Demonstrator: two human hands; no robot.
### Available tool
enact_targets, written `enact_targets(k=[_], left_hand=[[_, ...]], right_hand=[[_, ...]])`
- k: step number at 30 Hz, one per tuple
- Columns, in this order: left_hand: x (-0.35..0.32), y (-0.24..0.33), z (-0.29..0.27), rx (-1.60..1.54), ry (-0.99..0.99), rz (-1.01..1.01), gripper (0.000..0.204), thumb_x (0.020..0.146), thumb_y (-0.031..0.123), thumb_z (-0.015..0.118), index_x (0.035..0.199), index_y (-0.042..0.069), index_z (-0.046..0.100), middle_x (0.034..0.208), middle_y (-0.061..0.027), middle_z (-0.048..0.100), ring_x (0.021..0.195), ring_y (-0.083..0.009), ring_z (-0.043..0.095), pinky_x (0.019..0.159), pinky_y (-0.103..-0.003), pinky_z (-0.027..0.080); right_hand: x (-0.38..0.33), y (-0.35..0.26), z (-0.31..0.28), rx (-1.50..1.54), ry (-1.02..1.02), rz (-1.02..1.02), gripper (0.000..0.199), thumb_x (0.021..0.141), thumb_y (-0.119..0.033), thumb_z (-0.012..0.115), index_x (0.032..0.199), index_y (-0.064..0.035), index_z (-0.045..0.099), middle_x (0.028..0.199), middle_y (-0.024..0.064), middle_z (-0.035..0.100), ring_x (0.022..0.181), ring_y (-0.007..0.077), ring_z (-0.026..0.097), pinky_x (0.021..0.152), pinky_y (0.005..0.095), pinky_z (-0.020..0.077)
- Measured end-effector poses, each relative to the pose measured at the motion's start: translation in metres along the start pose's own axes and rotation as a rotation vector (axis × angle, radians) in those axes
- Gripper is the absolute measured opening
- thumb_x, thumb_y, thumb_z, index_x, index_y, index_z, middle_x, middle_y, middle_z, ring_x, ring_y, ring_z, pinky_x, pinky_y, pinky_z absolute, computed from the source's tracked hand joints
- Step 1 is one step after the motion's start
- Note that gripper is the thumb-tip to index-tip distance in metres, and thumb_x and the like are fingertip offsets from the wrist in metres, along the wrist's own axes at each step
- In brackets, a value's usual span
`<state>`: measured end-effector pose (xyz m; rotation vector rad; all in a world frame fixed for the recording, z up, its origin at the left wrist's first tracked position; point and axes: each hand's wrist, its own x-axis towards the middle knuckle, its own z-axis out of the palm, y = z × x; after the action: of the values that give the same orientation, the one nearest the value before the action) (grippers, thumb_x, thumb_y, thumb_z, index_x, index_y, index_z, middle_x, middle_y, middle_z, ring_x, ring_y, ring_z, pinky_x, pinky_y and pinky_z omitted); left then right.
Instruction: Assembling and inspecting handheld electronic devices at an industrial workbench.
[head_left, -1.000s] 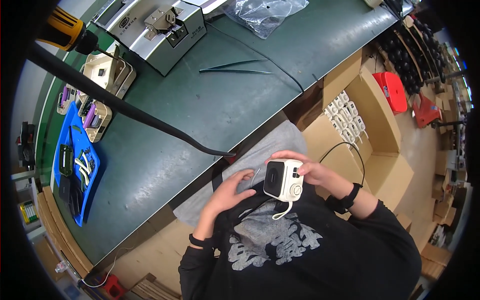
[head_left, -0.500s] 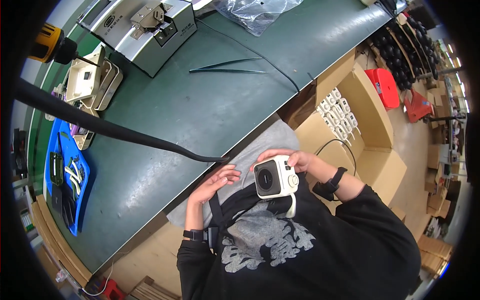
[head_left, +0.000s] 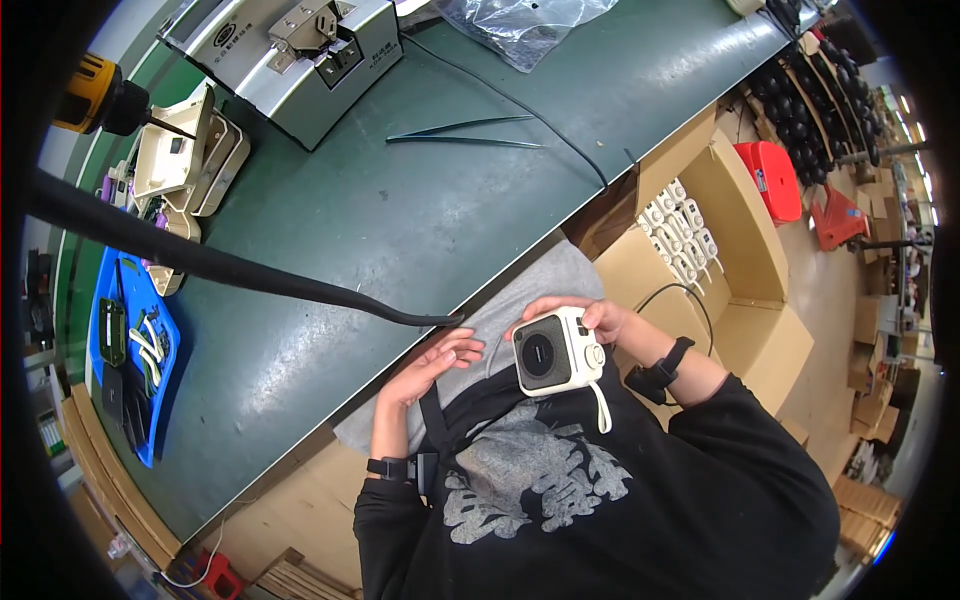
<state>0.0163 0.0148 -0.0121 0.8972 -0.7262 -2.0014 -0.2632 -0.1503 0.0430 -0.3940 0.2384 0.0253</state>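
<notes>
A small cream portable speaker (head_left: 541,353) with a dark front grille, a side knob and a strap (head_left: 602,408) is held up in front of my lap. My right hand (head_left: 606,318) grips it from above, the thumb on its top and the fingers behind. To the left of the speaker, my left hand (head_left: 436,362) is empty and open, its fingers loosely bent, by the edge of the green workbench (head_left: 300,370). A gap separates this hand from the speaker.
Several similar cream units stand inside a cardboard box (head_left: 745,215) at my right. On the bench are tweezers (head_left: 465,128), a metal machine (head_left: 330,90), cream housings (head_left: 180,160) and a blue tray (head_left: 165,335). A black flexible arm (head_left: 250,268) crosses the bench; a yellow power screwdriver (head_left: 95,92) hangs left.
The speaker has turned slightly in my right hand, and its strap now swings further right. My left hand has barely moved. The whole view has shifted a little.
</notes>
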Motion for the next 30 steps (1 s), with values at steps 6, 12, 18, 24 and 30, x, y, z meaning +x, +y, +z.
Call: enact_targets(k=[6, 12, 18, 24, 30], left_hand=[[0.0002, 0.0006, 0.0004, -0.001, 0.004, -0.002, 0.060, 0.096, 0.039, 0.053, 0.141, 0.002, 0.038, 0.133, -0.0157, 0.054, 0.122, -0.0250, 0.052, 0.101, -0.036, 0.040], [-0.0003, 0.0024, 0.0018, -0.001, 0.010, 0.001, 0.059, 0.096, 0.038, 0.053, 0.141, 0.002, 0.039, 0.132, -0.0158, 0.054, 0.121, -0.0250, 0.053, 0.101, -0.035, 0.041], [-0.0003, 0.0018, 0.0015, -0.010, 0.009, 0.003, 0.059, 0.096, 0.037, 0.054, 0.140, 0.002, 0.039, 0.132, -0.0159, 0.054, 0.121, -0.0249, 0.053, 0.101, -0.035, 0.041], [-0.0001, 0.0020, 0.0013, -0.014, 0.011, 0.007, 0.059, 0.096, 0.037, 0.054, 0.140, 0.001, 0.039, 0.132, -0.0163, 0.054, 0.121, -0.0249, 0.053, 0.100, -0.034, 0.041], [-0.0004, 0.0019, 0.0014, -0.018, 0.014, 0.011, 0.059, 0.096, 0.037, 0.054, 0.140, 0.001, 0.039, 0.132, -0.0165, 0.054, 0.120, -0.0249, 0.053, 0.100, -0.034, 0.041]], right_hand=[[0.0008, -0.0002, 0.0002, -0.016, -0.010, -0.003, 0.085, 0.065, -0.031, 0.073, 0.138, -0.0036, 0.040, 0.145, 0.0255, 0.037, 0.128, 0.0327, 0.048, 0.107, 0.0402, 0.0390], [0.0006, 0.0001, -0.0003, -0.022, -0.007, 0.003, 0.085, 0.065, -0.032, 0.073, 0.138, -0.0036, 0.040, 0.145, 0.0253, 0.037, 0.128, 0.0322, 0.048, 0.107, 0.0398, 0.0394], [0.0009, 0.0003, 0.0000, -0.018, -0.013, 0.001, 0.085, 0.065, -0.032, 0.073, 0.138, -0.0026, 0.040, 0.145, 0.0257, 0.037, 0.128, 0.0323, 0.047, 0.107, 0.0395, 0.0392], [0.0022, 0.0014, -0.0018, -0.013, -0.026, -0.008, 0.087, 0.066, -0.034, 0.073, 0.140, -0.0028, 0.037, 0.145, 0.0259, 0.036, 0.128, 0.0327, 0.048, 0.107, 0.0400, 0.0397], [0.0017, 0.0046, 0.0005, 0.084, 0.013, -0.018, 0.088, 0.070, -0.038, 0.071, 0.142, -0.0005, 0.036, 0.146, 0.0256, 0.036, 0.127, 0.0319, 0.049, 0.105, 0.0410, 0.0419]])
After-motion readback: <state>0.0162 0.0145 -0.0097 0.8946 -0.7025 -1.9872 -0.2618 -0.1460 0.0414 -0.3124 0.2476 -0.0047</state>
